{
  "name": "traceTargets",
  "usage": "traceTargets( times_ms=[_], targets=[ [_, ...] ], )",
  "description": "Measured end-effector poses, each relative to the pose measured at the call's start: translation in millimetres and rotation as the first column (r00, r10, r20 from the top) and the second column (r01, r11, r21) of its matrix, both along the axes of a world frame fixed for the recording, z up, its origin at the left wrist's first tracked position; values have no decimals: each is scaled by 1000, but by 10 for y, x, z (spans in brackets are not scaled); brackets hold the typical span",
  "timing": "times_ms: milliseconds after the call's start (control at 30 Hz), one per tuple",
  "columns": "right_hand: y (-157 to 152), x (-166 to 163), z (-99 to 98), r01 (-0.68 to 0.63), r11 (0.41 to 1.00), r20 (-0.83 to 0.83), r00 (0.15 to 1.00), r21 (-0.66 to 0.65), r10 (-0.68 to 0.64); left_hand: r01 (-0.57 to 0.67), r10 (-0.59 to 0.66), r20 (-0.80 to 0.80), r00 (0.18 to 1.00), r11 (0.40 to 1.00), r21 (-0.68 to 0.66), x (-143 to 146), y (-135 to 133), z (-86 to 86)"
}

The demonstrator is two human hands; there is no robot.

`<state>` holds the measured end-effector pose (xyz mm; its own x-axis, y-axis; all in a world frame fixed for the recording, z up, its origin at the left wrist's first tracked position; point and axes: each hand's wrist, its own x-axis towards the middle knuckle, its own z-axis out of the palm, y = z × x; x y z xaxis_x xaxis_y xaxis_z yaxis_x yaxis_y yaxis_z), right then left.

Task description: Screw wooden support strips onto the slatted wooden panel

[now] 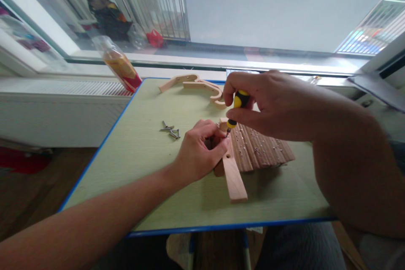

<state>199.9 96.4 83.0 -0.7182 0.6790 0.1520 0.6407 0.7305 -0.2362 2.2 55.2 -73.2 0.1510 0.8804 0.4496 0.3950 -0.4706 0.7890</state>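
Note:
My right hand (262,97) is wrapped round a yellow and black screwdriver (241,100), which points down and to the left. Its metal tip meets a spot on a pale wooden piece (234,181), right by my left fingertips. My left hand (204,147) pinches at that spot, its thumb and fingers closed on the wooden piece; a screw there is too small to make out. A dark hole shows lower on this piece. Beneath and to the right lies a brown ridged board (259,149) dotted with small shiny specks.
Several loose screws (171,130) lie on the light green table (126,185) left of my hands. Curved wooden pieces (202,86) rest near its far edge. A bottle with a red label (122,65) stands by the window, above a white radiator (57,114).

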Motion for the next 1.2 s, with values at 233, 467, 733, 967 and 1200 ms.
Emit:
traceTargets(
  times_ms=[233, 467, 733, 967, 1200],
  targets=[
    [-38, -50, 6, 36, 999, 8, 999, 38, -37, -18, 19, -49, 999, 999, 36, -2, -20, 12],
    [-67, -7, 18, -42, 997, 20, 999, -71, 43, -67, 79, -143, 987, 994, 86, 43, -69, 12],
    [-54, -22, 27, -35, 999, -2, 999, -3, 35, -57, 86, -176, 981, 985, 165, 46, -88, -22],
    [-67, -41, 37, -23, 1000, 7, 1000, -14, 23, -29, 60, -177, 982, 985, 170, 4, -66, -40],
    [-90, -45, 25, -22, 999, 9, 1000, 25, 22, -40, 60, -163, 985, 991, 127, 9, -76, -11]
  ],
)
